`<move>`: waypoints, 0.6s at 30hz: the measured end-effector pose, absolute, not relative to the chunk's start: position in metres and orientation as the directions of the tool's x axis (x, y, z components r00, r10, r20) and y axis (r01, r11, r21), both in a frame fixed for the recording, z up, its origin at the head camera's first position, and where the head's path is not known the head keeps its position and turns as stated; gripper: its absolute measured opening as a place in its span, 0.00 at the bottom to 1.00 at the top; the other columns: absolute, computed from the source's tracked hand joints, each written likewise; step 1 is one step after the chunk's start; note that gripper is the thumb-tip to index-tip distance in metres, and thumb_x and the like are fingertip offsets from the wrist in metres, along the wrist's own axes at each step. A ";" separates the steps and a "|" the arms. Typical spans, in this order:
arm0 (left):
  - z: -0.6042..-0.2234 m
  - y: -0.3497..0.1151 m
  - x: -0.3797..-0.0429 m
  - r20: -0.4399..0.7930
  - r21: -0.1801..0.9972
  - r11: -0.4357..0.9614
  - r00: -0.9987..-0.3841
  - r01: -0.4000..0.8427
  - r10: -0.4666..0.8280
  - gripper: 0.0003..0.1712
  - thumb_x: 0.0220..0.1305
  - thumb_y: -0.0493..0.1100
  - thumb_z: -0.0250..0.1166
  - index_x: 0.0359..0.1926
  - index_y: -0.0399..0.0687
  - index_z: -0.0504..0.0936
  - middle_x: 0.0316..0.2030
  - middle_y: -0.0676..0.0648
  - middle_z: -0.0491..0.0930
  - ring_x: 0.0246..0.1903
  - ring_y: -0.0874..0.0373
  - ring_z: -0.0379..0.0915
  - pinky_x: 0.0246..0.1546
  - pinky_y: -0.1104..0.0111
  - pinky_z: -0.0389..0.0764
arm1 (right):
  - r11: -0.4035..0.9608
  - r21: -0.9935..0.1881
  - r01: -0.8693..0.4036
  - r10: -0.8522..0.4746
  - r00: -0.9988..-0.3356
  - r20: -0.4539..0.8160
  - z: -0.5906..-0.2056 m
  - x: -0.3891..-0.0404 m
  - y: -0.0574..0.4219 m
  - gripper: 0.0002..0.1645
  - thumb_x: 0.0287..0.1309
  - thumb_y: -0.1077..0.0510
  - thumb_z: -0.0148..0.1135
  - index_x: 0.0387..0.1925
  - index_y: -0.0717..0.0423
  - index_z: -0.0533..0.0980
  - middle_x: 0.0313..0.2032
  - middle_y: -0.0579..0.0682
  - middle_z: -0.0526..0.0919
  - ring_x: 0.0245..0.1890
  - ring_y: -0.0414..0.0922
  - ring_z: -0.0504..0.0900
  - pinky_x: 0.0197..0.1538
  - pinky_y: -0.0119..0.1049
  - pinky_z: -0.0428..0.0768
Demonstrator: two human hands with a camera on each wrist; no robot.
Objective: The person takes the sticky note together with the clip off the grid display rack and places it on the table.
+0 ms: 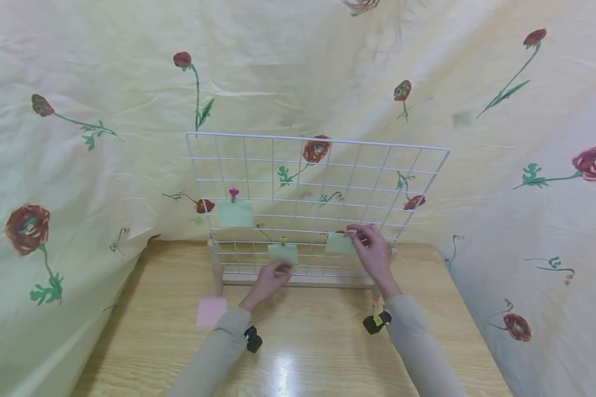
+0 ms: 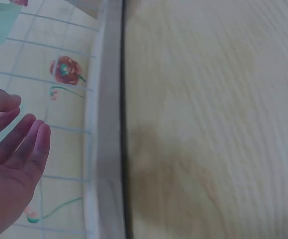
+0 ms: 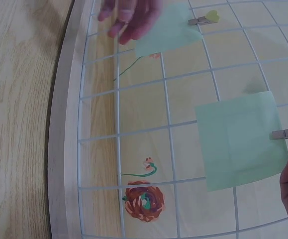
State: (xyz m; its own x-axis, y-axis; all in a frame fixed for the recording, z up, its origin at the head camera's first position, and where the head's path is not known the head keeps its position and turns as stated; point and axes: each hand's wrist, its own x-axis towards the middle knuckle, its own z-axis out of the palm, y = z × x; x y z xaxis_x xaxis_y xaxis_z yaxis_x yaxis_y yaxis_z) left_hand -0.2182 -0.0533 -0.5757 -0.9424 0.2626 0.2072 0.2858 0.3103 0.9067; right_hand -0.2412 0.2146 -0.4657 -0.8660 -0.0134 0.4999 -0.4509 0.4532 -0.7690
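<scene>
In the head view, a green paper note [image 1: 339,243] lies against the white wire grid [image 1: 323,141], at its lower right. My right hand [image 1: 373,255] pinches a small wooden clothespin [image 3: 282,134] that sits on the edge of this note. Another green note [image 1: 281,253] hangs lower at the middle, under a clothespin with a yellow heart [image 3: 212,17]. Just below that note is my left hand [image 1: 270,280], its fingers loosely bent with nothing between them; whether they touch the paper I cannot tell.
A third green note [image 1: 235,214] hangs at the grid's left under a pink-topped clothespin [image 1: 234,193]. One pink note [image 1: 211,312] lies on the wooden table [image 1: 298,342]. The grid stands in a wooden base [image 1: 298,281], before a flowered cloth [image 1: 288,99].
</scene>
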 end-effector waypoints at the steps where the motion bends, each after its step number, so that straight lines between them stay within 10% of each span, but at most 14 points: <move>1: -0.574 -0.051 -0.220 0.212 0.904 0.312 -0.941 0.292 0.265 0.14 0.62 0.29 0.62 0.49 0.32 0.78 0.46 0.36 0.80 0.44 0.46 0.77 0.44 0.65 0.82 | 0.454 -0.771 -0.446 -0.012 -0.868 0.496 -0.466 -0.241 0.214 0.09 0.60 0.65 0.64 0.43 0.61 0.81 0.32 0.54 0.75 0.32 0.42 0.74 0.34 0.22 0.76; 18: -0.538 -0.019 -0.238 0.314 0.908 0.192 -0.908 0.373 0.279 0.15 0.60 0.28 0.63 0.50 0.32 0.77 0.45 0.39 0.81 0.45 0.47 0.78 0.44 0.68 0.81 | 0.443 -0.783 -0.438 -0.005 -0.874 0.486 -0.468 -0.241 0.215 0.09 0.60 0.65 0.63 0.43 0.61 0.81 0.33 0.55 0.75 0.33 0.43 0.74 0.34 0.23 0.76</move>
